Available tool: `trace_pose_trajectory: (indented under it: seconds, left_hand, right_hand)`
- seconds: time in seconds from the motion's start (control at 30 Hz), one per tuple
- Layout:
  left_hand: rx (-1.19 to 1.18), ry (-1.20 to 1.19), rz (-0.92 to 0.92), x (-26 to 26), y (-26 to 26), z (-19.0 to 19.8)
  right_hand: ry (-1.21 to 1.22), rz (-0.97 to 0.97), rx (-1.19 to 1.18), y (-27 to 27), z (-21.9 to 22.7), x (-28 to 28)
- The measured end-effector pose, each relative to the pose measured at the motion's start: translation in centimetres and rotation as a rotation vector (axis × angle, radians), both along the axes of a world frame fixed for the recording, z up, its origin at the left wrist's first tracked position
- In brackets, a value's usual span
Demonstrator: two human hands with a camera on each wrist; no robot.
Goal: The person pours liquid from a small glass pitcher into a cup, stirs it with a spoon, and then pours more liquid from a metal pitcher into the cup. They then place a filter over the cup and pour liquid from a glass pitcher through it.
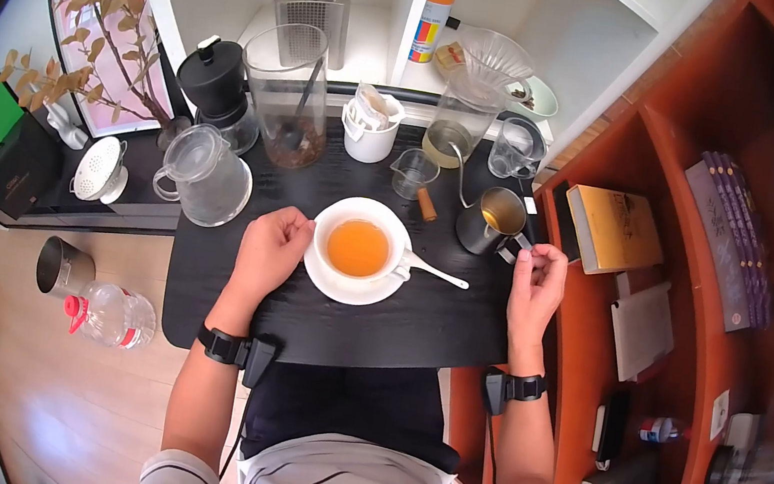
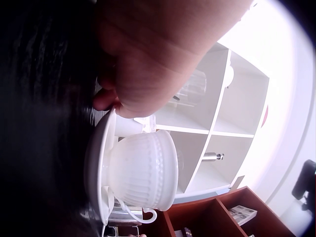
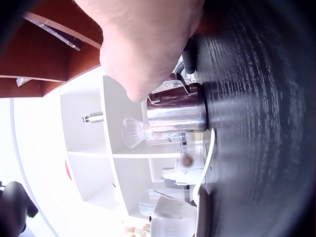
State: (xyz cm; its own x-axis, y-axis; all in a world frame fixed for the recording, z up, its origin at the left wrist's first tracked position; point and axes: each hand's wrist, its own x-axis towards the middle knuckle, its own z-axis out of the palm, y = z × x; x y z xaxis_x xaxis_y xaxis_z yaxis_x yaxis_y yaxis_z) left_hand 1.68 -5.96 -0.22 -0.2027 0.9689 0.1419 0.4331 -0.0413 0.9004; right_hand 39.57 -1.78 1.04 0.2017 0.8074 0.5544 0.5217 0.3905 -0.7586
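Observation:
A white cup (image 1: 396, 231) of amber liquid stands on a white saucer (image 1: 328, 279), with a white spoon (image 1: 442, 275) lying to its right. At the saucer's left edge, my left hand (image 1: 269, 249) pinches the rim; the left wrist view shows thumb and finger (image 2: 104, 98) meeting there, beside the ribbed cup (image 2: 143, 170). My right hand (image 1: 537, 291) has its thumb and bent fingers on the handle of a metal pitcher (image 1: 476, 240). The pitcher (image 3: 173, 117) stands upright on the table in the right wrist view, its handle partly hidden by the hand (image 3: 148, 49).
Behind the cup stand a small glass jug (image 1: 410, 173) with a wooden handle, a white holder (image 1: 366, 144) and a tall glass cylinder (image 1: 292, 136). A lidded glass pot (image 1: 205, 178) and black grinder (image 1: 213, 78) are at left. A brown bookshelf (image 1: 587, 324) borders the right.

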Motion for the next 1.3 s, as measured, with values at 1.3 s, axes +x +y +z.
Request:
trace_pose_trajectory:
  seconds: [1.3]
  left_hand:
    - [-0.013,0.065,0.02,0.2,-0.6,1.8]
  right_hand:
    - [0.134,0.196,-0.143,2.0,-0.3,1.3]
